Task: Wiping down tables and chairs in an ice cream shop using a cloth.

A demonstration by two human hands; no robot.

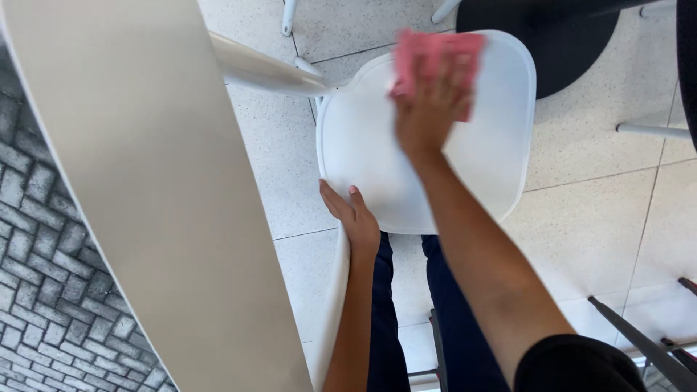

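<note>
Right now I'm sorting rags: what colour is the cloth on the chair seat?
Pink; the cloth, under the right hand, shows in the head view.

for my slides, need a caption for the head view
Right hand wipes white chair seat with pink cloth; left hand steadies its edge.
</note>
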